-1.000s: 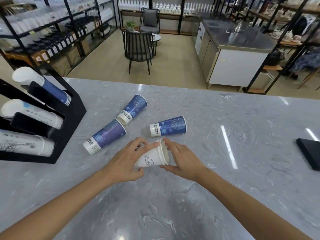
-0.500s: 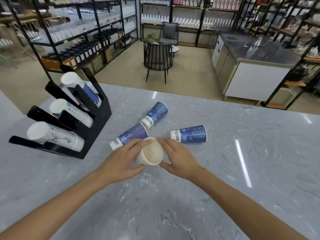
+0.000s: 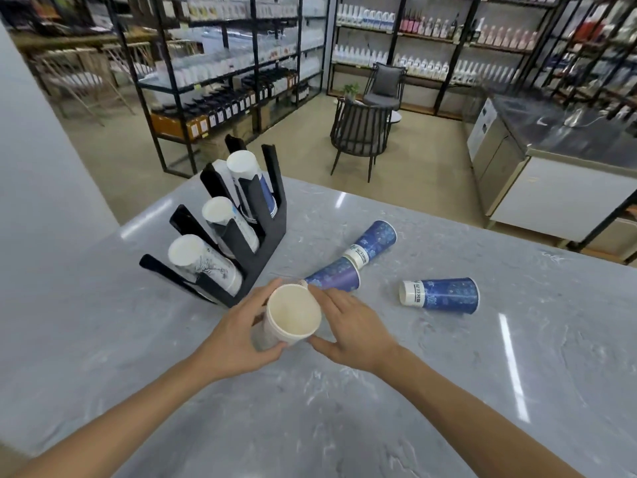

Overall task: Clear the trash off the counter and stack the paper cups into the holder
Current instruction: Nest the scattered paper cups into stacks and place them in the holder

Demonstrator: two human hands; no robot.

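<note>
A person's left hand [image 3: 241, 339] wraps the side of a white paper cup [image 3: 292, 317] just in front of the black cup holder [image 3: 255, 236], while the right hand [image 3: 351, 326] steadies the rim with fingers spread and thumb below, closed on nothing of its own. The cup tilts with its open mouth toward the camera, its base hidden behind the left palm. Three blue cups [image 3: 441, 294] lie on their sides on the grey tabletop [image 3: 448, 391] to the right of the holder, whose three slots already carry stacks. The cup looks empty, very light and thin-walled, so a hard squeeze would likely dent it; the stiff rolled rim and the lower wall seem the safest places to grip.
</note>
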